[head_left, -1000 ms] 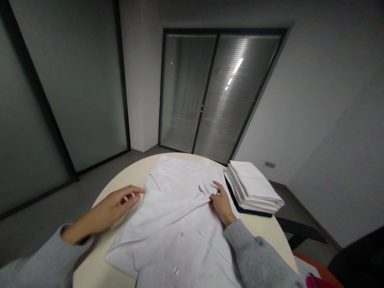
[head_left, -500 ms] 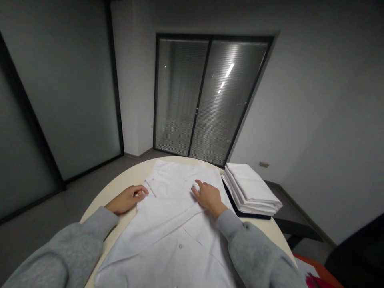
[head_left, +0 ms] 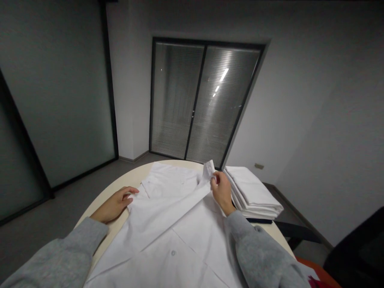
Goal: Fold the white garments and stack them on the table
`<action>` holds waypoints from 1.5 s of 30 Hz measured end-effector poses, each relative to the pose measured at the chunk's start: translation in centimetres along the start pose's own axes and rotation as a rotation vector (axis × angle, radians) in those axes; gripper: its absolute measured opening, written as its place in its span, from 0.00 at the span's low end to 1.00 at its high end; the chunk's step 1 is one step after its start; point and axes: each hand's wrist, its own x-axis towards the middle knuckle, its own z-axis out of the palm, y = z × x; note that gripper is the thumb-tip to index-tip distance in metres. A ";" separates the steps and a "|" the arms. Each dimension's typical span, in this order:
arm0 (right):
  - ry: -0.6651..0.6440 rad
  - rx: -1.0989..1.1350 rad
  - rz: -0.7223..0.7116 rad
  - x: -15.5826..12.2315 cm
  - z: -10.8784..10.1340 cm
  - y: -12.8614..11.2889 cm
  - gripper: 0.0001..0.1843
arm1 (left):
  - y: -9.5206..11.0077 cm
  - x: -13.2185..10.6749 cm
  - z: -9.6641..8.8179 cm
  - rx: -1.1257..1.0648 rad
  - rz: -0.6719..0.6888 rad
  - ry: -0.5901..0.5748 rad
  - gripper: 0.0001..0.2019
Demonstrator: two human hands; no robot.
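Round table (head_left: 132,178): we're seeing folded cloths (head_left: 252,186) right of the shirt (head_left: 186,249); our right hand (head_left: 222,192) is pinching its sleeve (head_left: 169,212), our left hand (head_left: 114,204), fingers (head_left: 129,190) parted, by the shirt's left edge.

No legible text, labels or numbers.

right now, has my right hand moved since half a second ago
Yes: your right hand has moved rightward, closer to the stack of folded cloth.

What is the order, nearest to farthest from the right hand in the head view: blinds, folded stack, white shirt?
1. White shirt, held in the right hand
2. Folded stack, just right of that hand
3. Blinds, beyond the table
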 end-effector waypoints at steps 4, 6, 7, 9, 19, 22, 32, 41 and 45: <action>-0.007 -0.063 -0.036 -2.7 -1.1 1.4 0.20 | -0.8 0.2 0.0 0.098 0.056 -0.002 0.20; -0.032 -0.132 -0.028 -4.7 -1.3 1.7 0.17 | -0.7 0.3 0.1 0.190 0.075 0.007 0.20; -0.040 -0.167 -0.019 -5.6 -1.4 1.7 0.15 | -0.4 0.2 0.2 0.260 0.090 0.033 0.19; -0.049 -0.214 -0.020 -7.1 -1.6 1.3 0.17 | 0.8 -0.6 0.7 0.409 0.134 0.114 0.19; -0.410 -0.042 -0.306 -7.5 0.5 0.4 0.29 | 4.2 -14.4 3.4 0.834 0.398 -0.196 0.32; -0.490 -0.015 -0.281 -7.5 1.5 1.3 0.33 | 3.6 -15.9 2.5 0.837 0.356 -0.212 0.33; -0.555 0.018 -0.270 -7.7 1.3 1.4 0.35 | 8.8 -7.2 2.1 0.780 0.215 -0.159 0.27; -0.511 0.046 -0.300 -7.2 0.7 1.3 0.31 | 2.9 -7.2 4.8 0.829 0.234 -0.231 0.28; -0.433 0.040 -0.371 -8.7 -2.7 -0.6 0.30 | 5.5 -10.5 4.1 0.795 0.345 -0.170 0.28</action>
